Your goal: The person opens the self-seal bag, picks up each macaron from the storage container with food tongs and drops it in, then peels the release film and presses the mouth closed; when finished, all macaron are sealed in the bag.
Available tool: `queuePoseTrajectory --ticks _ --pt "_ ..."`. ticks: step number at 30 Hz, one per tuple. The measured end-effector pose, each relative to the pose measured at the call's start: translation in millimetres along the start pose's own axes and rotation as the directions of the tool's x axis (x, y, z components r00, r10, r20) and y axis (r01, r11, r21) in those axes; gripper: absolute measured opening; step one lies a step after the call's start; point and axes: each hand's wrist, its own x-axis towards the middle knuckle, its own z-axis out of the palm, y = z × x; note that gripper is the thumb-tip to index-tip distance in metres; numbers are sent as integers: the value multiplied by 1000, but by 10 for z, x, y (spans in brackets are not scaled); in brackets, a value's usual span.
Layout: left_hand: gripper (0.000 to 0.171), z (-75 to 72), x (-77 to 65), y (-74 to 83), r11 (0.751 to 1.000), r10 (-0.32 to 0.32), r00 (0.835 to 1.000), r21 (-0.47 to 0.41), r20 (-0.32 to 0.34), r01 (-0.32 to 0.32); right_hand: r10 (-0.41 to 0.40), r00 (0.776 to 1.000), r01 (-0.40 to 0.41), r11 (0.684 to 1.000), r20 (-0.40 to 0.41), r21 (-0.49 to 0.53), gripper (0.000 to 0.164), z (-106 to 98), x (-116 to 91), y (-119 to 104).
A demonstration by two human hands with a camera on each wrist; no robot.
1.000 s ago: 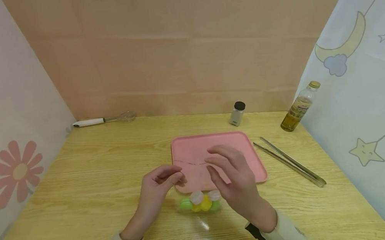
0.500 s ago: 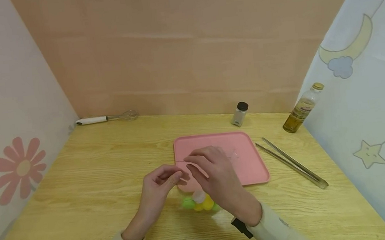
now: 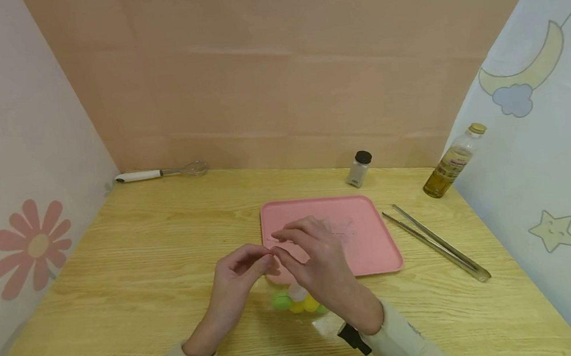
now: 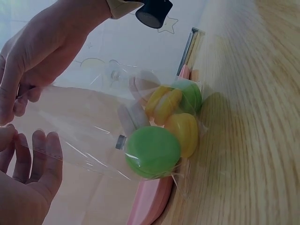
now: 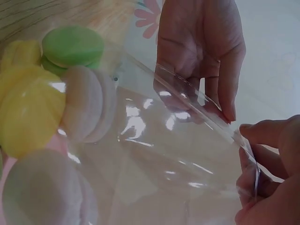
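Observation:
A clear plastic bag point(image 4: 77, 126) holds several macarons in its lower end, just above or on the wood table. Among them are a green macaron point(image 4: 153, 151), a yellow macaron point(image 5: 32, 110) and a white macaron point(image 5: 89, 103). My left hand point(image 3: 238, 280) pinches the bag's upper rim near one corner, between thumb and fingers. Close against those fingertips, my right hand point(image 3: 319, 260) pinches the same rim, its other fingers loosely bent. Part of the macarons is hidden behind the right hand in the head view.
Behind the bag lies a pink tray point(image 3: 375, 249). Metal tongs point(image 3: 439, 246) lie right of it. Farther back stand a jar with a black lid point(image 3: 359, 169) and a bottle of amber liquid point(image 3: 453, 163). A whisk point(image 3: 161, 173) lies at the back left.
My right hand has moved left along the bag's rim until its fingertips meet the left hand's. The left hand has stayed nearly still, gripping the rim.

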Motion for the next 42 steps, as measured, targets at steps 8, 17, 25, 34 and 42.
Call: queuePoseTrajectory --ticks 8,17,25,34,42 --pt "16 4 -3 6 1000 -8 1000 4 2 8 -1 1000 1 1000 -1 2 24 17 1 1" --pt "17 5 -2 0 1000 -4 1000 0 6 4 1 1000 0 1000 -17 10 18 33 5 -9" --pt "16 5 -3 15 1000 -5 1000 24 5 4 3 999 -2 999 -34 34 15 60 -10 -7" --pt "17 7 4 6 1000 6 1000 -1 17 -6 2 1000 -2 1000 -29 16 13 72 -8 1" --pt "17 8 6 12 1000 -4 1000 10 7 4 -3 1000 3 1000 -17 -13 13 76 -8 7"
